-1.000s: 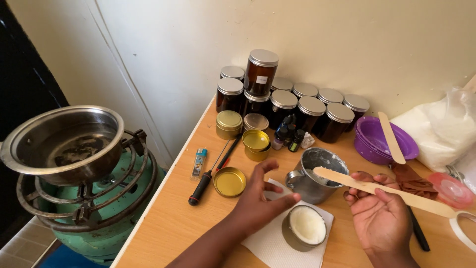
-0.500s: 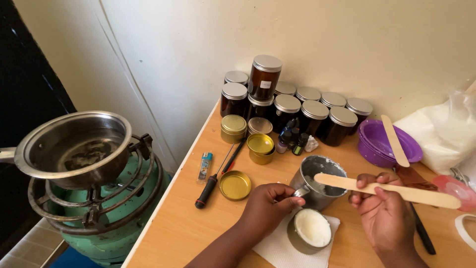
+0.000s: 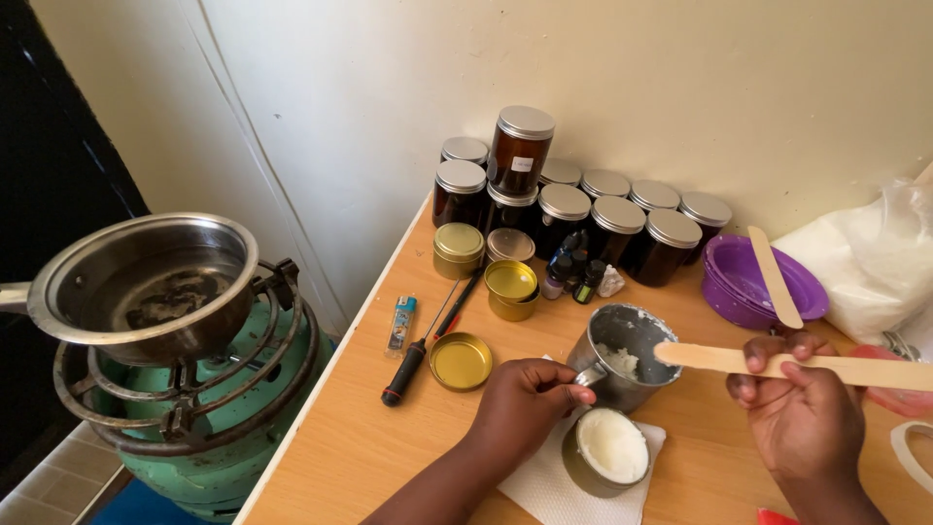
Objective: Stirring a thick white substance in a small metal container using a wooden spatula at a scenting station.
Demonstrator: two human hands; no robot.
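At the far left, a steel saucepan (image 3: 146,282) sits on the ring of a green gas burner (image 3: 194,408) beside a wooden table (image 3: 360,447). On the table's left part lie a small lighter (image 3: 400,323), a black-handled screwdriver (image 3: 420,348) and an open gold tin lid (image 3: 461,361); two more gold tins (image 3: 484,261) stand farther back. Against the far wall stand dark glass jars with silver lids (image 3: 573,199), one stacked on top, with small dropper bottles (image 3: 573,272) just in front.

Near the middle, the left hand (image 3: 525,403) closes its fingers around the handle of a small metal cup (image 3: 627,355) holding a whitish lump. Just in front of the cup, a round tin filled with white balm (image 3: 610,447) rests on a white paper napkin (image 3: 544,481).

To the right, the right hand (image 3: 807,408) pinches a long flat wooden stick (image 3: 807,365) between thumb and fingers, its tip over the cup's rim. Beyond it, a purple bowl (image 3: 743,292) carries a second wooden stick (image 3: 775,275), and a white plastic bag (image 3: 870,258) lies at the far right.
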